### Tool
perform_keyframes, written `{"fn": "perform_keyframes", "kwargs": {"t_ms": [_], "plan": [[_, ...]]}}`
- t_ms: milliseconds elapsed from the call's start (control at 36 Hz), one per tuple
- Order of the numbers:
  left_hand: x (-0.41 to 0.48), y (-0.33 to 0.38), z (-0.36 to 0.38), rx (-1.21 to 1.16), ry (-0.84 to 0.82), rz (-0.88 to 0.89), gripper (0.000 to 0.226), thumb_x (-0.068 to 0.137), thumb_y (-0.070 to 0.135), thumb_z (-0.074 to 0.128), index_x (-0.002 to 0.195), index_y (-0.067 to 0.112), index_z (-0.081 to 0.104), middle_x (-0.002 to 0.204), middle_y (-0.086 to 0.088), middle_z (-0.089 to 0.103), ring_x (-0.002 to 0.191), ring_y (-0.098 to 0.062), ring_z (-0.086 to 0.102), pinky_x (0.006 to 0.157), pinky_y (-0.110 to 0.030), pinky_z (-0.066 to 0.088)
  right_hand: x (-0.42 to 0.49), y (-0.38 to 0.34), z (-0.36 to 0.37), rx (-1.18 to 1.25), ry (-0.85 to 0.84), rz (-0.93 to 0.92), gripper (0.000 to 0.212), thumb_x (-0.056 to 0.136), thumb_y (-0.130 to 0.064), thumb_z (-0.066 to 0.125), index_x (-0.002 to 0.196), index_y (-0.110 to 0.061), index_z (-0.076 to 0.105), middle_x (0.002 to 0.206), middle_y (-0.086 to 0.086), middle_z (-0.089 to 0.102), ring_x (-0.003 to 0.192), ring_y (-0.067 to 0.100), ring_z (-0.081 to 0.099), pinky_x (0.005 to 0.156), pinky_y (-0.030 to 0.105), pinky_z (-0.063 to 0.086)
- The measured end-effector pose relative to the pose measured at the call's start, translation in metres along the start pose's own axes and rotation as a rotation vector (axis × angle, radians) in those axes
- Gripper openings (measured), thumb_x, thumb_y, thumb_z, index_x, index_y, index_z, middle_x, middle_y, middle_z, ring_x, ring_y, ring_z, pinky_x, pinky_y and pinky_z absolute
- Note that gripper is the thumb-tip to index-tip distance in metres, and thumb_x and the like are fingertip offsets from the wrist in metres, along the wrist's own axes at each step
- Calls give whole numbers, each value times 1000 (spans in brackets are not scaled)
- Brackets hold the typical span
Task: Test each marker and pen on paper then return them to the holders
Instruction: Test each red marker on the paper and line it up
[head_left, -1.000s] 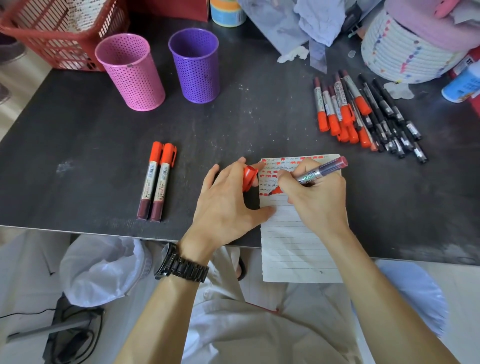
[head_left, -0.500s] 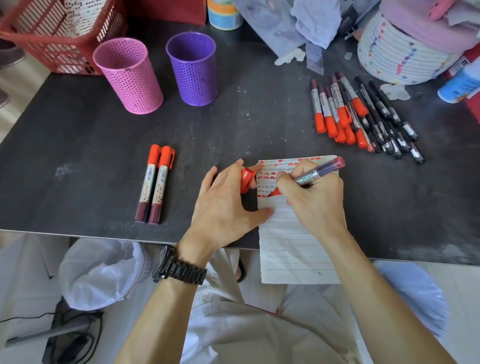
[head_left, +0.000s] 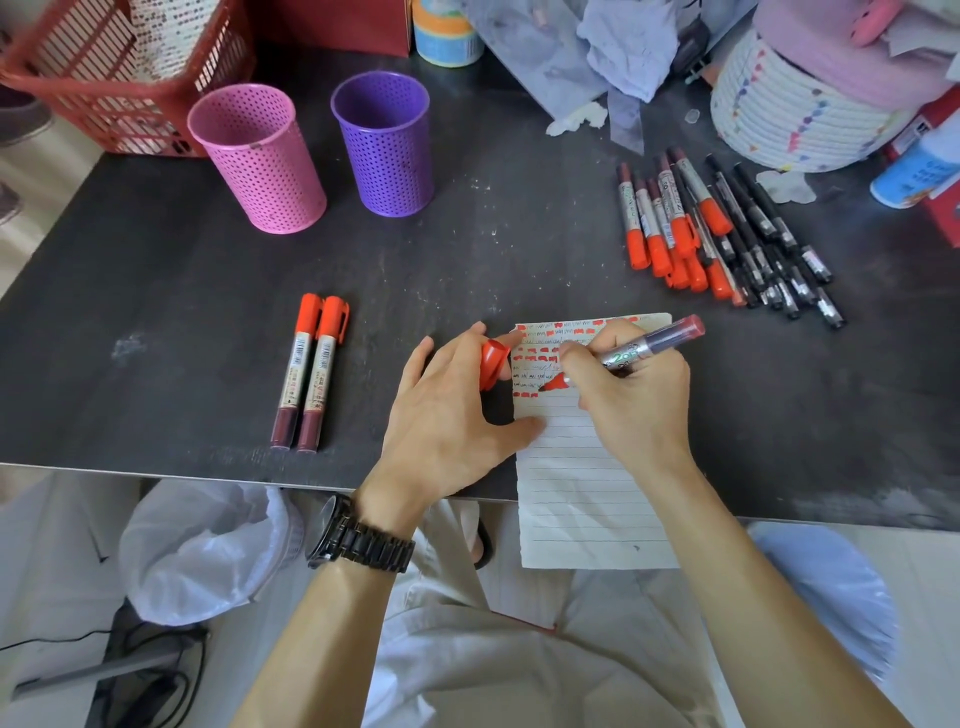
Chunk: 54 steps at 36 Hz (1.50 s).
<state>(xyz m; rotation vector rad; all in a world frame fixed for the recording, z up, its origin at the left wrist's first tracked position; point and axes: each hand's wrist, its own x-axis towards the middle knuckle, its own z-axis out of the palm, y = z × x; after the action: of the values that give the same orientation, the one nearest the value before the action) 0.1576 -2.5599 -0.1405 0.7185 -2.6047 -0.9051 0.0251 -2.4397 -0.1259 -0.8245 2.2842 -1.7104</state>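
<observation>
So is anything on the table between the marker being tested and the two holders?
Nothing visible does. The marker in the right hand has bare table between it and the pink holder and purple holder; only the left hand sits alongside.

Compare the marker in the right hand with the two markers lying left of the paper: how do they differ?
The held marker is uncapped, tip on the paper, gripped by the right hand. The two markers are capped and lie side by side, untouched. The left hand holds the red cap. All three look alike: red, with dark ends.
</observation>
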Motion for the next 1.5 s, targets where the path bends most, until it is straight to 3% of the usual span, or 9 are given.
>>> {"fn": "perform_keyframes", "kwargs": {"t_ms": [222,444,556,694,778,917,1083,1250,1500], "plan": [[-1,3,1,41,38,23,43,87,55,67,97,47,26,143,22,53,146,4,25,125,-34,4,9,-18,-15,431,45,258,36,88,-40,74,62,-26,54,50,-6,46,43,7,40,42,18,33],[-5,7,7,75,134,24,57,91,59,61,137,28,47,141,12,56,142,3,33,125,-27,6,-10,-40,-38,668,-53,437,38,81,-47,67,94,-12,76,78,10,69,53,18,52,47,25,42],[-7,13,3,17,178,-5,52,94,60,51,129,22,57,122,7,65,130,-9,48,116,-32,33,-30,-45,-46,773,-124,473,34,84,-37,56,93,-14,80,86,15,72,53,19,51,46,24,43],[-25,18,-12,-270,268,-147,33,95,57,40,85,28,53,86,13,54,88,-12,51,74,-25,37,-52,-49,-50,790,-86,548,19,81,-35,60,80,-28,78,95,20,76,50,16,57,41,23,42],[-46,17,-21,-426,196,-145,37,97,52,38,84,21,53,77,3,52,81,-20,49,72,-35,40,-64,-48,-53,778,-93,561,17,82,-34,64,83,-25,79,90,21,76,45,16,51,40,22,40],[-81,16,-29,-585,80,-171,39,99,49,38,106,19,61,87,3,58,80,-14,49,78,-28,42,-80,-43,-57,752,-48,582,24,78,-31,79,83,-9,72,72,19,70,40,16,45,38,21,37],[-98,31,-28,-541,147,-220,34,98,55,42,113,32,61,79,-1,56,71,-20,50,65,-21,44,-92,-45,-52,642,51,614,34,70,-51,78,71,-17,79,60,17,67,37,13,42,38,20,35],[-107,39,-25,-466,80,-207,30,93,60,52,121,51,60,93,15,69,85,-11,65,77,-10,47,-98,-46,-52,568,105,591,41,61,-63,77,64,-22,77,56,13,67,35,12,41,37,19,33],[-108,40,-18,-513,123,-189,31,87,51,69,109,34,55,90,11,71,64,-20,61,67,-27,49,-99,-45,-56,523,107,570,42,64,-64,75,65,-22,76,56,11,66,39,11,44,38,18,34]]}}
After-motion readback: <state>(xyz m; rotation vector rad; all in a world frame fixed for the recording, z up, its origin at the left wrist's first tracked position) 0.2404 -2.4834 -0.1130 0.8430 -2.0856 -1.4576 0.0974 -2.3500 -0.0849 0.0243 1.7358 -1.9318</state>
